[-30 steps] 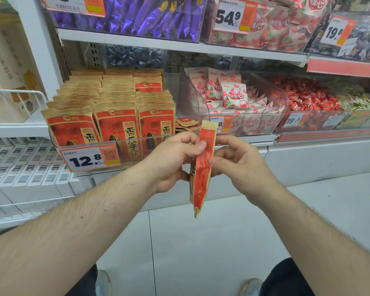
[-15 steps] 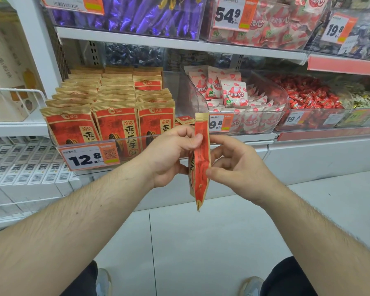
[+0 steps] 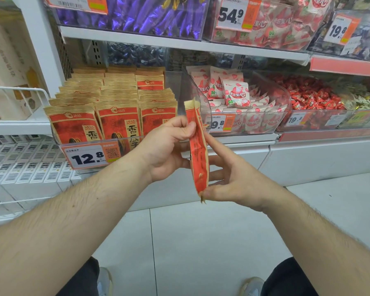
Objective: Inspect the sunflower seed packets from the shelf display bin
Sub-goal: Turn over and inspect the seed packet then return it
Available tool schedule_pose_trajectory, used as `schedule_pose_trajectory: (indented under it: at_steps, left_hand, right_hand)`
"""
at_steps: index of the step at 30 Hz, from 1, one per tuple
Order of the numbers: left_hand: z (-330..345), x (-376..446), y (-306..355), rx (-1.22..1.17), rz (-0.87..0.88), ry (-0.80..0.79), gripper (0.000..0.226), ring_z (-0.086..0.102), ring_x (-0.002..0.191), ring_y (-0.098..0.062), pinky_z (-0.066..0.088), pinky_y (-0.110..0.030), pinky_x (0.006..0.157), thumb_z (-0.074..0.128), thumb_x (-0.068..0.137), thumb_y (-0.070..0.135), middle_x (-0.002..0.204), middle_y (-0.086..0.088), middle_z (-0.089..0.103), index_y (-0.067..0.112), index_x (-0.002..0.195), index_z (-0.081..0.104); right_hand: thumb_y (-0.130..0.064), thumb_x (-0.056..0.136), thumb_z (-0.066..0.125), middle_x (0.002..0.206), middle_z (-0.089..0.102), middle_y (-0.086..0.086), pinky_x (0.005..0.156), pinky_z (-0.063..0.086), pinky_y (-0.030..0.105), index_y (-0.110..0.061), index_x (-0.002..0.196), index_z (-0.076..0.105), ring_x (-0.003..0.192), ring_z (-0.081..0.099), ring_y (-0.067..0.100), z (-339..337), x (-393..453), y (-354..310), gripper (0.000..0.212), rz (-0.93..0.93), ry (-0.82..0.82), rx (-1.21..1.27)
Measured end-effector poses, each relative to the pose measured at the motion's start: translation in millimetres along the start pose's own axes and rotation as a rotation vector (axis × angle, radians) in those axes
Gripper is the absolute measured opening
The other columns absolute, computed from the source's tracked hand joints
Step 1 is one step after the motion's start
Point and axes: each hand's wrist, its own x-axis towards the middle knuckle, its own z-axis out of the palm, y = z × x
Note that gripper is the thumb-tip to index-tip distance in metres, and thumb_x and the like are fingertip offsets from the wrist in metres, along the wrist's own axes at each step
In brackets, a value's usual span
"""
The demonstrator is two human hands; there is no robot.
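holding one sunflower seed packet (image 3: 198, 150) edge-on between our hands, we pinch its upper part with the left hand (image 3: 169, 146) while the right hand (image 3: 233, 180) nips the bottom corner, fingers spread. beyond the left hand, the display bin (image 3: 90, 144) holds the other packets (image 3: 115, 107). with such light grips, we judge a quick turn could slip the packet onto the floor (image 3: 190, 242).
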Motion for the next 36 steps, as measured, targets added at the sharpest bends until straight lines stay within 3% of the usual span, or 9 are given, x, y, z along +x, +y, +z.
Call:
schedule_pose_trajectory:
  at_steps: [3, 8, 16, 18, 21, 24, 26, 31, 36]
  left_hand:
    - [-2, 0, 0, -0.033, -0.018, -0.022, 0.03, 0.062, 0.074, -0.022, 0.051, -0.052, 0.08, 0.06, 0.078, 0.028, 0.088, -0.01, 0.057, 0.015, 0.103, 0.052]
    - [-3, 0, -1, -0.068, -0.028, -0.044, 0.02, 0.06, 0.081, -0.024, 0.05, -0.052, 0.083, 0.061, 0.078, 0.028, 0.102, -0.015, 0.052, 0.017, 0.094, 0.056]
    - [-4, 1, -1, -0.098, -0.028, -0.031, 0.02, 0.058, 0.089, -0.028, 0.042, -0.064, 0.098, 0.06, 0.079, 0.027, 0.101, -0.015, 0.053, 0.016, 0.095, 0.057]
    - [-3, 1, -1, -0.113, -0.021, -0.017, 0.017, 0.058, 0.086, -0.028, 0.045, -0.063, 0.095, 0.06, 0.079, 0.027, 0.097, -0.014, 0.053, 0.016, 0.093, 0.058]
    - [-1, 1, 1, -0.1, 0.008, 0.034, 0.011, 0.062, 0.074, -0.024, 0.057, -0.047, 0.074, 0.059, 0.083, 0.025, 0.082, -0.009, 0.058, 0.015, 0.087, 0.057]
    - [0, 2, 2, 0.018, 0.049, 0.145, 0.016, 0.063, 0.07, -0.019, 0.057, -0.033, 0.058, 0.053, 0.096, 0.016, 0.077, -0.005, 0.065, 0.016, 0.081, 0.052]
    - [1, 3, 3, 0.108, 0.085, 0.213, 0.023, 0.067, 0.067, -0.015, 0.056, -0.031, 0.055, 0.049, 0.101, 0.017, 0.074, -0.001, 0.069, 0.017, 0.078, 0.05]
    - [-2, 0, 4, 0.353, 0.15, 0.256, 0.016, 0.072, 0.074, -0.021, 0.061, -0.045, 0.068, 0.065, 0.092, 0.017, 0.08, -0.007, 0.072, 0.011, 0.087, 0.051]
    - [-12, 3, -7, 0.589, 0.21, 0.308, 0.025, 0.071, 0.08, -0.032, 0.061, -0.046, 0.072, 0.068, 0.086, -0.003, 0.083, -0.013, 0.069, 0.01, 0.075, 0.05]
  right_hand:
    - [0.0, 0.068, 0.076, 0.123, 0.061, 0.006, 0.068, 0.055, 0.035, -0.054, 0.149, 0.025, 0.083, 0.073, 0.024, -4, 1, 1, 0.11, 0.008, -0.01, 0.016]
    - [-0.002, 0.068, 0.078, 0.121, 0.061, 0.005, 0.07, 0.056, 0.036, -0.051, 0.15, 0.027, 0.084, 0.073, 0.024, -6, 0, 3, 0.108, 0.007, -0.004, 0.003]
    - [-0.006, 0.066, 0.08, 0.121, 0.059, 0.004, 0.077, 0.06, 0.05, -0.056, 0.147, 0.028, 0.089, 0.071, 0.022, -5, 0, 4, 0.109, -0.016, 0.038, -0.066]
    - [-0.008, 0.065, 0.082, 0.121, 0.058, 0.003, 0.077, 0.06, 0.048, -0.056, 0.148, 0.026, 0.088, 0.07, 0.019, -3, 1, 4, 0.111, -0.034, 0.055, -0.065]
    - [-0.009, 0.065, 0.084, 0.122, 0.057, -0.002, 0.074, 0.06, 0.035, -0.058, 0.148, 0.021, 0.088, 0.068, 0.011, 4, 1, 4, 0.115, -0.058, 0.088, -0.059]
    - [-0.007, 0.067, 0.086, 0.127, 0.057, -0.009, 0.075, 0.057, 0.026, -0.058, 0.149, 0.015, 0.094, 0.068, 0.003, 14, 4, 7, 0.12, -0.051, 0.192, -0.068]
    - [-0.025, 0.06, 0.087, 0.136, 0.047, -0.011, 0.091, 0.056, 0.035, -0.065, 0.146, 0.008, 0.116, 0.058, 0.007, 18, 7, 10, 0.123, -0.041, 0.325, -0.213]
    - [-0.042, 0.064, 0.082, 0.121, 0.04, -0.006, 0.108, 0.038, 0.04, -0.065, 0.142, -0.011, 0.118, 0.041, 0.016, 19, 9, 9, 0.124, -0.014, 0.465, -0.644]
    - [-0.053, 0.068, 0.078, 0.142, 0.04, -0.004, 0.111, 0.033, 0.041, -0.064, 0.131, -0.033, 0.129, 0.034, 0.02, 21, 12, 16, 0.128, 0.035, 0.456, -0.698]
